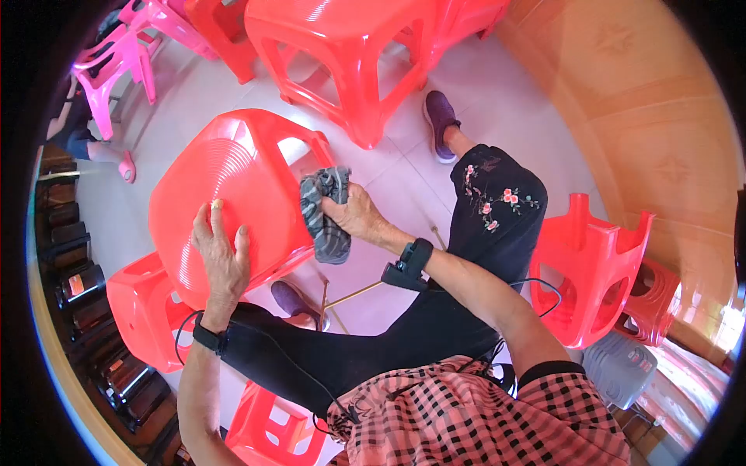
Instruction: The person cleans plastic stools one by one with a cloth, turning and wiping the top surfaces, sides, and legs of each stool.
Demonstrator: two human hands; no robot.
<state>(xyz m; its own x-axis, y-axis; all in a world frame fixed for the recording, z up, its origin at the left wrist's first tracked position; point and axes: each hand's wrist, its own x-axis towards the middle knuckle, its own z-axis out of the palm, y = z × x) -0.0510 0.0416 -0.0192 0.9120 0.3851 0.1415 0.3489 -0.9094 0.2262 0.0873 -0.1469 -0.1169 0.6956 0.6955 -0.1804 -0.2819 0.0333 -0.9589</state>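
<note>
A red plastic stool (203,182) stands tilted in front of my knees, its ringed seat facing up and to the left. My left hand (223,252) lies flat on that seat with the fingers stretched out. In my right hand (359,213) is a bunched grey striped cloth (325,216), held at the stool's right edge by its legs. Whether the cloth touches the stool I cannot tell. Both wrists wear black bands with thin cables.
More red stools stand ahead (342,46), at my right (594,268) and at my left (144,307). Pink chairs (116,70) and another person's leg (109,151) are at the far left. A wooden panel (622,101) lines the right; dark boxes (81,283) line the left.
</note>
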